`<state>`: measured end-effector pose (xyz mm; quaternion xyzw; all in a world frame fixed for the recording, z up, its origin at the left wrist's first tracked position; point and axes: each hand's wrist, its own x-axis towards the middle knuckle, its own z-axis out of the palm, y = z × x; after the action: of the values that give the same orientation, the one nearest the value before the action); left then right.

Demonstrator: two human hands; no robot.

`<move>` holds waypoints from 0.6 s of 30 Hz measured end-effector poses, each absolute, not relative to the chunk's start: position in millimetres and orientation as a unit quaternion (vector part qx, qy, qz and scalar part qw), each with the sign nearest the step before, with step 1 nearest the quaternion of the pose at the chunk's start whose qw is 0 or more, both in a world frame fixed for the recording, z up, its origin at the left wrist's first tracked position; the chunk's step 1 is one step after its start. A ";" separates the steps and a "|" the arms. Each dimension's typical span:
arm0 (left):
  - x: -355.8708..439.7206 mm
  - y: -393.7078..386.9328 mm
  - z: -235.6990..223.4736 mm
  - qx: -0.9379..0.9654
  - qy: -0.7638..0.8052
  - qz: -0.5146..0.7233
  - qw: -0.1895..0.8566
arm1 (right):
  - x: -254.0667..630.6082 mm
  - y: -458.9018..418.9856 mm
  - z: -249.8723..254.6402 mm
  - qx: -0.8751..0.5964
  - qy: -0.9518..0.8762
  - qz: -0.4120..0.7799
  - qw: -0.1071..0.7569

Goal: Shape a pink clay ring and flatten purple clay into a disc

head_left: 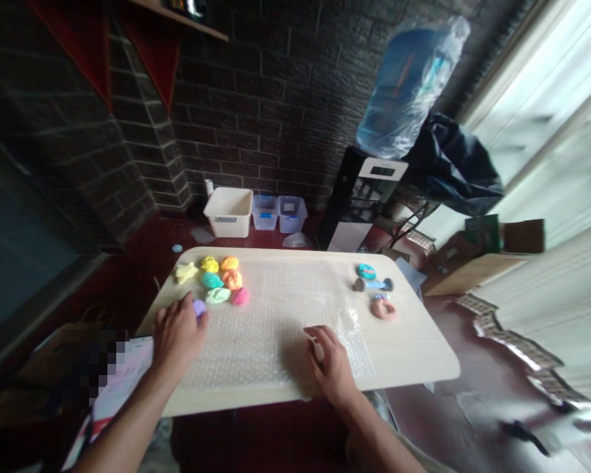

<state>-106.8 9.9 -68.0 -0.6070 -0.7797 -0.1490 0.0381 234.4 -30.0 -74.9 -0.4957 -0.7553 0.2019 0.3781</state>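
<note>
Left hand (180,328) at the near edge of a cluster of bright, soft-looking lumps. Purple rounded lump (198,307) lies at its thumb side, between thumb and fingers, partly covered; cannot tell whether the fingers grasp it or only touch. Too hidden to read a long axis. Pale mint-green oval lump (217,295) sits just beyond, to the right, its long axis roughly crosswise. Right hand (331,364) well apart, loosely curled, nothing visible in it, over clear bubble wrap (270,322) on the pale wooden table (414,335). Left is clearly nearer the purple lump.
</note>
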 end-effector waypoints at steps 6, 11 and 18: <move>-95.6 7.7 -45.6 -0.599 -0.741 -0.303 0.037 | 248.1 -30.8 -68.9 -0.493 -0.747 0.207 0.395; -68.6 -1.4 -28.6 -0.609 -0.671 -0.423 0.002 | 254.0 -19.8 -61.1 -0.511 -0.718 0.222 0.417; -55.9 -5.8 -38.1 -0.615 -0.672 -0.373 -0.176 | 248.5 -16.4 -59.8 -0.504 -0.723 0.235 0.410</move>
<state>-55.9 -5.8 -38.1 -0.6146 -0.6721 -0.3734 -0.1763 248.5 -16.4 -59.8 -0.5040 -0.7231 0.2349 0.4099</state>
